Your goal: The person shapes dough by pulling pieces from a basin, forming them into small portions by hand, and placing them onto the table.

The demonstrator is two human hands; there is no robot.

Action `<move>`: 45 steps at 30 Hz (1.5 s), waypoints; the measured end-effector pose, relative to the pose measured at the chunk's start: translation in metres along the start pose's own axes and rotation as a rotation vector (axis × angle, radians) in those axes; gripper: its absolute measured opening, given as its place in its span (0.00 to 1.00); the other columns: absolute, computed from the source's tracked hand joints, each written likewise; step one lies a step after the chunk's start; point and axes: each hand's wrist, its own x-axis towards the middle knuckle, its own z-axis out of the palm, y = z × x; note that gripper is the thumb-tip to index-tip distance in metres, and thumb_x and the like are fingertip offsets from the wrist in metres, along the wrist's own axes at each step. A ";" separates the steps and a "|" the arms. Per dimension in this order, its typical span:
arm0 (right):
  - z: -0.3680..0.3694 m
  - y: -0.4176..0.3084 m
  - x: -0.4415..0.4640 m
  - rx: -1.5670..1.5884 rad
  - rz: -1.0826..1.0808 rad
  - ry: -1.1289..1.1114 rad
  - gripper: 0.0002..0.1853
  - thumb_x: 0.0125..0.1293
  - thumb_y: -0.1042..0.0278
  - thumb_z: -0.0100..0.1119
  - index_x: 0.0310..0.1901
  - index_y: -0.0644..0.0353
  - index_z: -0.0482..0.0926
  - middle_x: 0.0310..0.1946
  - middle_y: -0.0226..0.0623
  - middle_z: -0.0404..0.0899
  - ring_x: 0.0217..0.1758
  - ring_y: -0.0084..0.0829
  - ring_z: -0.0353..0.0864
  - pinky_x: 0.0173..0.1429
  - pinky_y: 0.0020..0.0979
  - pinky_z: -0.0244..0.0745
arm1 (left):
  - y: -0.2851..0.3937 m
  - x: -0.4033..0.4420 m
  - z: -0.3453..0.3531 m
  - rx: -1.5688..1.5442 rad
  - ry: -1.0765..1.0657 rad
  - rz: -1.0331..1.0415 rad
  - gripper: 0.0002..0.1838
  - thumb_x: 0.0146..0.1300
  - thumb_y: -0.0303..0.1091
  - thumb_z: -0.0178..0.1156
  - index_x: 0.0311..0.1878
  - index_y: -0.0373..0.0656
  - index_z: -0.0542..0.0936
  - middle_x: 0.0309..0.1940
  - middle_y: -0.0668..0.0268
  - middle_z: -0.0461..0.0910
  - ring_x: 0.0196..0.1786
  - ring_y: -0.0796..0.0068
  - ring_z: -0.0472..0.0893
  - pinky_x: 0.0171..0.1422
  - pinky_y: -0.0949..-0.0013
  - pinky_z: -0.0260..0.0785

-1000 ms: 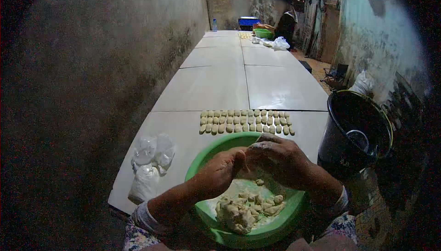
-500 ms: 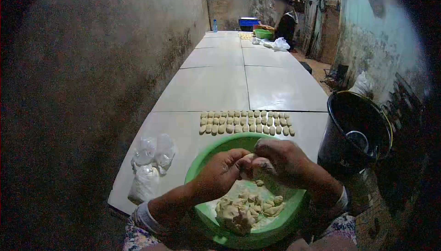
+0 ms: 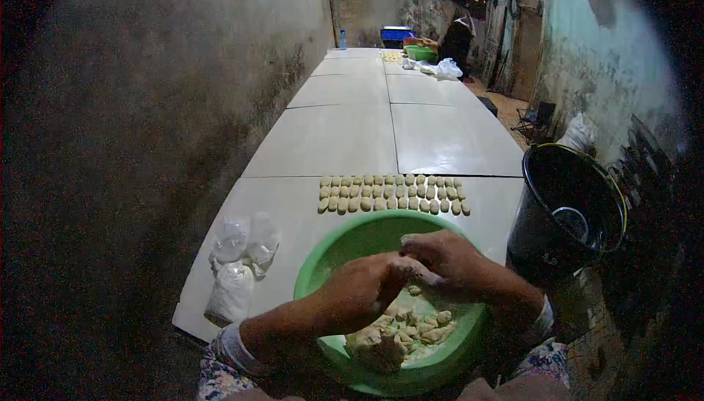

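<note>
Three rows of shaped dough pieces (image 3: 396, 192) run crosswise just beyond the green basin (image 3: 314, 267), lower center. Above it, left hand (image 3: 363, 289) and right hand (image 3: 453, 263) touch, fingers curled inward; I can't tell what they hold. The dough lump (image 3: 377, 348) lies beneath, nearer the left hand.
</note>
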 end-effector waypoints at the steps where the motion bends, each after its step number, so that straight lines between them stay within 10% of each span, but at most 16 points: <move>1: 0.005 0.008 0.002 0.031 -0.083 0.015 0.18 0.64 0.51 0.51 0.37 0.61 0.73 0.31 0.50 0.78 0.37 0.54 0.77 0.41 0.44 0.71 | 0.001 0.000 0.000 -0.034 -0.012 -0.001 0.26 0.72 0.52 0.33 0.46 0.39 0.73 0.34 0.49 0.75 0.40 0.45 0.76 0.47 0.54 0.68; 7: -0.001 0.006 0.002 0.487 0.031 -0.097 0.21 0.69 0.48 0.44 0.35 0.60 0.75 0.24 0.39 0.76 0.25 0.29 0.75 0.32 0.32 0.70 | 0.005 -0.005 -0.006 0.110 -0.059 -0.081 0.24 0.72 0.49 0.35 0.48 0.39 0.73 0.41 0.48 0.76 0.45 0.47 0.76 0.50 0.55 0.68; 14: 0.006 0.013 0.003 0.356 -0.025 -0.082 0.22 0.69 0.48 0.43 0.37 0.61 0.76 0.25 0.41 0.78 0.25 0.32 0.75 0.36 0.34 0.72 | 0.004 0.000 -0.002 -0.084 0.023 0.116 0.22 0.71 0.49 0.40 0.49 0.38 0.72 0.37 0.49 0.77 0.40 0.52 0.78 0.46 0.57 0.69; 25: -0.003 0.006 0.001 0.300 -0.082 -0.121 0.22 0.71 0.51 0.41 0.39 0.62 0.78 0.27 0.37 0.81 0.28 0.28 0.76 0.38 0.31 0.73 | -0.010 -0.001 -0.002 -0.379 -0.116 -0.114 0.23 0.73 0.49 0.39 0.32 0.38 0.71 0.21 0.66 0.71 0.27 0.78 0.72 0.34 0.72 0.65; 31: 0.002 0.026 0.001 0.711 0.118 -0.077 0.23 0.70 0.49 0.42 0.41 0.63 0.77 0.31 0.37 0.80 0.30 0.27 0.76 0.38 0.33 0.73 | -0.001 -0.001 -0.008 -0.354 -0.105 -0.120 0.21 0.72 0.47 0.41 0.32 0.39 0.70 0.22 0.68 0.71 0.27 0.80 0.72 0.34 0.72 0.66; 35: -0.003 -0.001 0.003 0.247 0.000 -0.136 0.25 0.70 0.47 0.41 0.41 0.63 0.78 0.27 0.41 0.80 0.31 0.30 0.78 0.41 0.36 0.73 | -0.005 -0.001 -0.005 -0.344 -0.097 -0.106 0.21 0.72 0.47 0.42 0.32 0.38 0.70 0.23 0.67 0.72 0.27 0.78 0.73 0.35 0.71 0.67; 45: 0.000 0.020 0.003 0.596 0.153 -0.016 0.28 0.72 0.46 0.38 0.37 0.66 0.77 0.27 0.36 0.78 0.31 0.28 0.77 0.41 0.32 0.73 | -0.004 -0.003 -0.004 -0.345 -0.066 -0.127 0.22 0.72 0.49 0.41 0.33 0.38 0.70 0.23 0.65 0.72 0.28 0.77 0.75 0.36 0.70 0.69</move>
